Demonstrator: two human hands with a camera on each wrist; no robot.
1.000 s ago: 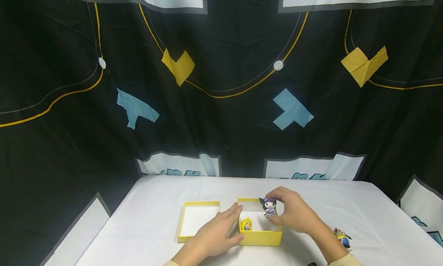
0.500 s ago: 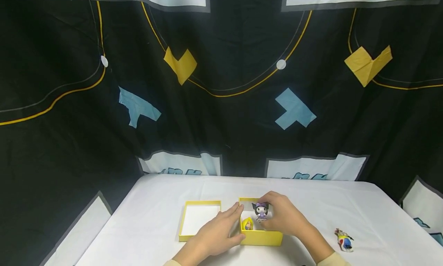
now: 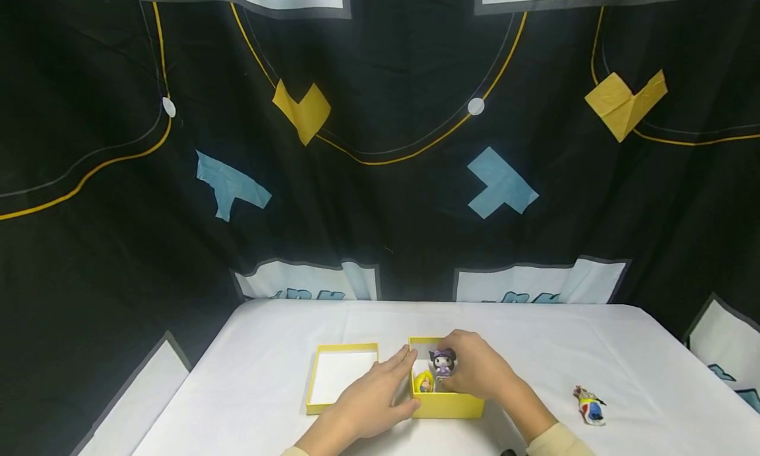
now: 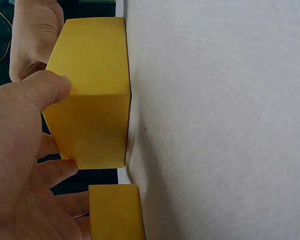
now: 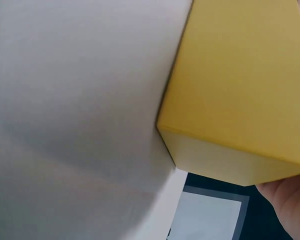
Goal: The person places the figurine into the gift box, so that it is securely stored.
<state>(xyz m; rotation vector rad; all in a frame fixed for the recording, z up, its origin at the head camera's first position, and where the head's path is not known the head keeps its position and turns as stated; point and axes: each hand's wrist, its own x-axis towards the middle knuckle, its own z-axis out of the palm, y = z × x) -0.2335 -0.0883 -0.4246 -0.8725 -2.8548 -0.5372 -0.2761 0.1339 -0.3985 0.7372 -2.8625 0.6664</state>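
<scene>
Pinching purple figure point(image 3: 442, 363) inside box point(image 3: 448, 406), right hand point(image 3: 475, 365) dips in over the right side; left hand point(image 3: 377, 393) rests against left wall, fingers extended, thumb apart at near corner

The yellow rectangular cardboard box point(image 3: 446, 406) is showing smooth, matt paper-like walls with crisp edges, and the shallow yellow-rimmed card tray point(image 3: 342, 377) is presenting a smooth, matt white inside. The small black-and-purple plastic-looking figurine point(image 3: 443, 362) and the small yellow-topped plastic-looking figurine point(image 3: 423, 382) are appearing smooth (any gloss on them is showing too small to judge). The flat white tablecloth point(image 3: 267, 363) is looking like matt cloth, faintly creased; the black patterned curtain point(image 3: 380, 231) is hanging as dull, softly rumpled fabric.
</scene>
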